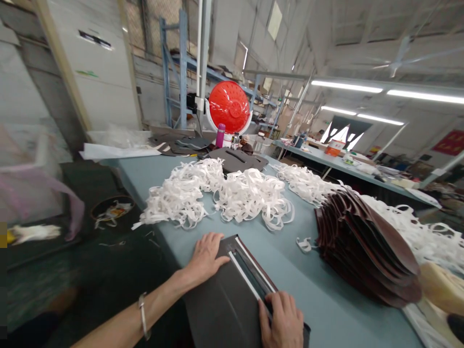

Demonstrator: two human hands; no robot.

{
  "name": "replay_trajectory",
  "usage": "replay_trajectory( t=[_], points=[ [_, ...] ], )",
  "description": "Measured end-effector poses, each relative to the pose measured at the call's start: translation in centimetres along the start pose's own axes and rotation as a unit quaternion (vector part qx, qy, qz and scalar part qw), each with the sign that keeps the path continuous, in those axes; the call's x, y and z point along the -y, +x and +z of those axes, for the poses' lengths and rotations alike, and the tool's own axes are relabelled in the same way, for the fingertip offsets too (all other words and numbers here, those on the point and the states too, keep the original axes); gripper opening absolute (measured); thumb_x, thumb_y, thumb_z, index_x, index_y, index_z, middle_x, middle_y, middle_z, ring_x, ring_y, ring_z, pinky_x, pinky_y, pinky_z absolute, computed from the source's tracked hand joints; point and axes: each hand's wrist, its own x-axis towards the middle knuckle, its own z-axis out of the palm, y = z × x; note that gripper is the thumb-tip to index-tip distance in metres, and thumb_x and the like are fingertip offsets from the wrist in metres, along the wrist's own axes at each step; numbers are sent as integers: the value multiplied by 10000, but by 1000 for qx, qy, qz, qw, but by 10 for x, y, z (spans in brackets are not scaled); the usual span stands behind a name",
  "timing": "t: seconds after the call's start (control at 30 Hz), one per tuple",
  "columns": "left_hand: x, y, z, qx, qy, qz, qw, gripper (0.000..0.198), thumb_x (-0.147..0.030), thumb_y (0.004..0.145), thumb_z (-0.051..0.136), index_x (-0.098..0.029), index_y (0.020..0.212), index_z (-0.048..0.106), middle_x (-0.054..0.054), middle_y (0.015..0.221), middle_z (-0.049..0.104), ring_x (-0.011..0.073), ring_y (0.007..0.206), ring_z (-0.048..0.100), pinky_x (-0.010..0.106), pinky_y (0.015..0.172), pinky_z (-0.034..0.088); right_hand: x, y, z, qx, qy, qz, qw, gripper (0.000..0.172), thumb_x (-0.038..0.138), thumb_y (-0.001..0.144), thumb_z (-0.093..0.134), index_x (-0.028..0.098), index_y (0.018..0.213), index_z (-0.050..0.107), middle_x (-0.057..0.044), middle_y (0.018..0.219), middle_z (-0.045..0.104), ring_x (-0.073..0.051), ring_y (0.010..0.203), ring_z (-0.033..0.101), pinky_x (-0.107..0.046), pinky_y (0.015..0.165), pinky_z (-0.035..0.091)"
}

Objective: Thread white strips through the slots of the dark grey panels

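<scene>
right hand (282,320): nearest me, at the bottom edge. Fingers together, tips bent down onto the near end of a slot. I can't tell if it pinches the tape or only presses.
dark panel (221,302): under both hands, at the near edge of the table. It runs from the right hand up-left to the left hand.
white tape (245,276): thin strips lining the panel's slot, between the two hands.
left hand (205,257): ahead-left of the right hand. Palm down, fingers flat and lightly spread on the panel's far corner.
bracelet (143,316): on the left wrist.
table (319,299): blue-grey top, with a bare patch just right of the right hand.
brown stack (366,246): fanned dark cut pieces, right of both hands, well apart.
white heap (221,193): tangled strips just beyond the left fingertips, near, not touching.
red fan (229,106): far end, straight beyond the left hand; pink bottle (220,135) just below it.
</scene>
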Motion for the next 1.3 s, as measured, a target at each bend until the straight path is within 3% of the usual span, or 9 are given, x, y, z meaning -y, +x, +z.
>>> replay_trajectory(
  t=[0.23,0.33,0.43,0.6,0.7,0.83,0.93,1.07,1.3],
  points=[
    [-9,23,-6,77,-46,-37,995,605,-347,637,734,-165,1160,492,131,1205,515,302,1149,470,408,952,375,31,36,9,17,96,-14,995,187,268,927,419,230,820,568,-46,841,599,-211,800,547,-323,688,370],
    [-16,29,-20,123,-83,-27,989,449,-309,672,687,-185,1077,539,62,1034,629,235,955,594,320,812,454,35,43,18,2,142,0,990,177,270,934,414,222,875,574,-50,876,609,-206,825,555,-322,715,396],
    [-21,32,-38,155,-148,13,977,284,-313,742,609,-211,1005,579,-7,916,673,181,828,629,258,712,468,32,40,18,-6,187,15,982,180,282,946,408,215,1020,558,-59,951,615,-196,886,565,-315,767,409],
    [-5,46,-53,84,-155,11,984,228,-291,733,607,-192,939,611,4,912,677,200,867,621,280,753,459,21,31,3,51,144,-5,988,204,315,954,408,231,881,580,-22,822,624,-179,774,583,-295,706,372],
    [11,48,-41,69,-122,1,990,243,-304,732,629,-193,947,609,16,925,666,212,883,606,307,780,450,15,27,2,49,99,-18,994,269,341,958,382,237,802,574,-14,766,612,-187,746,579,-305,698,341],
    [20,32,-16,18,-71,-16,997,359,-272,750,641,-200,1091,557,64,1083,601,260,1044,522,400,897,395,15,24,8,44,72,5,996,291,357,952,389,242,748,563,-15,761,610,-195,736,568,-308,682,318],
    [15,16,-6,-12,-30,10,999,191,-235,847,539,-208,1034,569,67,1094,570,245,1062,482,422,929,362,19,24,14,37,53,31,997,307,351,958,368,243,738,554,-29,770,614,-215,754,552,-320,675,301],
    [9,2,-4,-4,17,74,997,112,-220,893,489,-215,937,592,42,973,586,211,975,515,380,879,404,32,30,18,44,25,37,998,270,325,946,413,237,729,548,-35,714,610,-227,718,543,-332,664,287],
    [8,-15,7,-62,45,81,994,245,-224,876,520,-220,1120,525,69,1149,548,232,1097,501,416,960,415,82,77,32,98,-6,72,993,157,177,882,507,202,775,619,-81,807,649,-268,796,584,-341,648,318]
  ],
)
